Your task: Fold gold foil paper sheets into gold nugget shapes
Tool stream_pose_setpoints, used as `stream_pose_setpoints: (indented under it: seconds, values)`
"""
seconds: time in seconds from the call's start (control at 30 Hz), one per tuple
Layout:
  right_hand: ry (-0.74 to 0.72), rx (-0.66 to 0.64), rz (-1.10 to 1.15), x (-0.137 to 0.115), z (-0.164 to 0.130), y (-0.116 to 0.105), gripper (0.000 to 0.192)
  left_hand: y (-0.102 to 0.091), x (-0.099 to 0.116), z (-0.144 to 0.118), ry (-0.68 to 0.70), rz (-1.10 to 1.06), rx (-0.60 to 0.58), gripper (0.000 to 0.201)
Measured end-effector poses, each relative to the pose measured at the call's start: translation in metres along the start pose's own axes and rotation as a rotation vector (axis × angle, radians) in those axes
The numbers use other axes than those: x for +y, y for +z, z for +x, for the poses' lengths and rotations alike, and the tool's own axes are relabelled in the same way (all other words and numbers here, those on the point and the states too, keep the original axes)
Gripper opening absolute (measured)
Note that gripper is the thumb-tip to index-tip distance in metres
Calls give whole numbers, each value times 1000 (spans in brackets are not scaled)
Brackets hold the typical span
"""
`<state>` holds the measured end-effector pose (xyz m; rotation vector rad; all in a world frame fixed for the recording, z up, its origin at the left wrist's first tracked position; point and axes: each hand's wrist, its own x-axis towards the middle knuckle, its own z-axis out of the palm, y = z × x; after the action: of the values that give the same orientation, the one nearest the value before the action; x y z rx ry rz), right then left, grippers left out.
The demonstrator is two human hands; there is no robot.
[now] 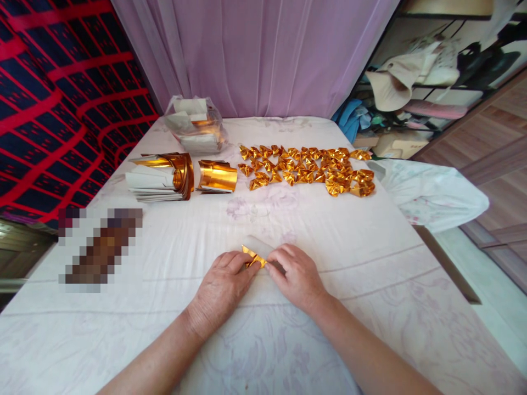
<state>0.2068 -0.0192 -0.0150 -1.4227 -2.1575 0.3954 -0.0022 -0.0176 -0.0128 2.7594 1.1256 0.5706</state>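
A small sheet of gold foil paper [254, 255], white on its back, lies partly folded on the white cloth-covered table [329, 236] near its front middle. My left hand [220, 289] presses the fold's left side with its fingertips. My right hand [297, 276] pinches the right side of the same paper. Both hands rest on the cloth and cover part of the sheet.
Several finished gold folded pieces [307, 167] lie in rows at the back right. Two curled stacks of gold sheets [164, 176] [217, 176] sit at the back left, a clear plastic bag [196, 131] behind them. A blurred patch [101, 247] lies at left. Purple curtain behind; cluttered shelves at right.
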Motion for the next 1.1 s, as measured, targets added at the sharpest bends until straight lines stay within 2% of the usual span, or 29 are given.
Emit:
stream_pose_setpoints:
  seconds: [0.47, 0.57, 0.77, 0.97, 1.1]
  values:
    - [49, 17, -112, -8, 2, 4, 8, 1, -2, 1, -7, -27, -7, 26]
    - [61, 2, -80, -7, 4, 2, 6, 0, -2, 1, -25, -49, -2, 27]
    - [41, -26, -6, -4, 4, -1, 14, 0, -4, 0, -27, -71, -6, 28]
    - [38, -17, -26, -4, 4, 0, 14, -5, -4, -5, 48, 38, -87, 38]
    - [26, -8, -44, -4, 4, 1, 14, -10, 3, -3, 40, 120, -163, 42]
